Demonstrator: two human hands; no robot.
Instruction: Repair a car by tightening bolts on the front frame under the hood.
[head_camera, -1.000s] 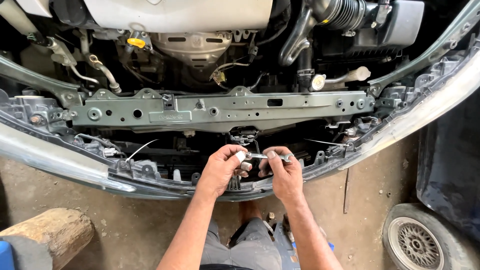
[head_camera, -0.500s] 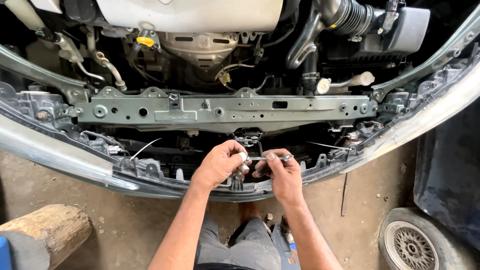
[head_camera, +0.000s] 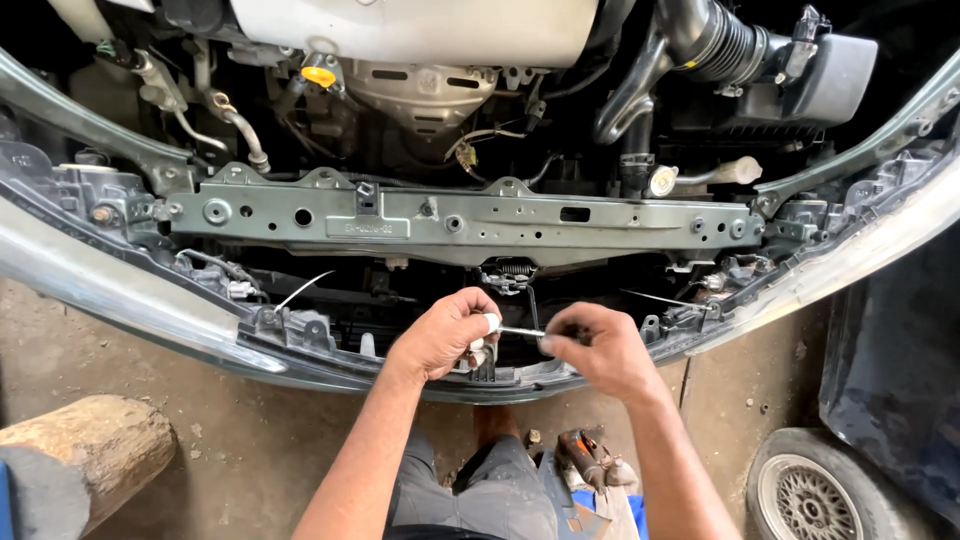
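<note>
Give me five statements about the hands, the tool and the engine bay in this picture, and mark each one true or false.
1. Both hands meet at a thin metal rod in front of the car's open front. True.
2. The left hand rests on the wooden log. False: the log lies apart on the floor at the far left; the left hand is at the rod.
3. A yellow cap shows in the engine bay, upper left. True.
4. The right hand grips the wheel. False: the wheel lies on the floor at the lower right, untouched; the right hand's fingers pinch the rod.
5. A grey metal crossbar runs across above the hands. True.
</note>
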